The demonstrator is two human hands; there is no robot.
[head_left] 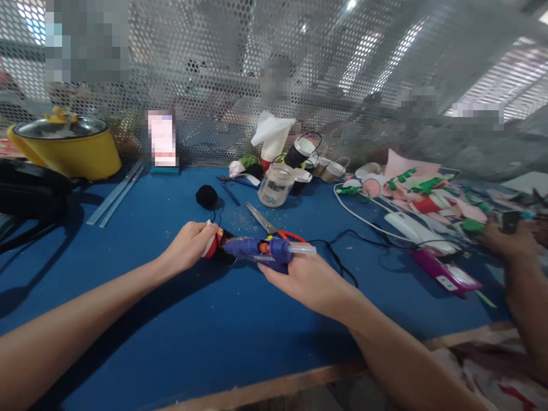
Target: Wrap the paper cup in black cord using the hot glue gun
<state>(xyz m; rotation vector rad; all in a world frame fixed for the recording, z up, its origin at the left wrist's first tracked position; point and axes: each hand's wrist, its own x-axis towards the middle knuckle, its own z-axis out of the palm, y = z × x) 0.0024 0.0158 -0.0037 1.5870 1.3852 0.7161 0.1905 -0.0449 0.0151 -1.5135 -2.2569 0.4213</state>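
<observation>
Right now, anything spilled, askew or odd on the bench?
Mostly clutter: small pale flecks litter the blue tabletop beyond the glue gun, around the scissors, like loose debris. Pink and green scraps lie jumbled at right. No clear damage visible.

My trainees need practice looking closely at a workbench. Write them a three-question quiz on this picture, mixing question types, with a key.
1. Multiple choice: what is in the person's right grip?
a) a cup
b) a glue gun
c) a jar

2. True or false: the yellow pot stands on the right side of the table, as the person sees it.

3. Fill the gap: the scissors lying beyond the glue gun have ____ handles.

Key:
1. b
2. False; the pot stands on the left.
3. red
</observation>
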